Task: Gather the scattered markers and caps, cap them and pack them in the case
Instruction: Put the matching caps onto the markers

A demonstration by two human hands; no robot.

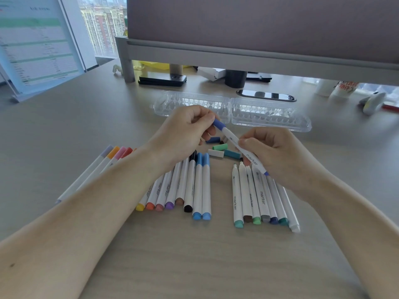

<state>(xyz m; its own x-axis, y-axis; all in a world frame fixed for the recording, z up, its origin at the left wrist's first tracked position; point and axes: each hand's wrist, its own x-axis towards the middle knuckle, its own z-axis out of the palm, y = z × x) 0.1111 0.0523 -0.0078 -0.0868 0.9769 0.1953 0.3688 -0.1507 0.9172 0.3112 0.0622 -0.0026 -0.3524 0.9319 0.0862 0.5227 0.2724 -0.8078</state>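
The left hand (190,128) pinches a blue cap (219,124) on the marker (234,141) the right hand (278,154) grips: capping. Next, probably push it home; the case (233,110) waits at twelve o'clock.

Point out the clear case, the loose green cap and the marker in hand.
clear case (269,113): head view, bare right half.
loose green cap (220,147): head view, its middle.
held marker (231,137): head view, exposed white barrel.

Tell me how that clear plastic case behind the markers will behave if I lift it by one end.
The clear case looks thin-walled and lies open in two halves, so it would probably feel light and sag or fold at its middle hinge. Lying low and flat, it would likely slide on the smooth desk rather than tip.
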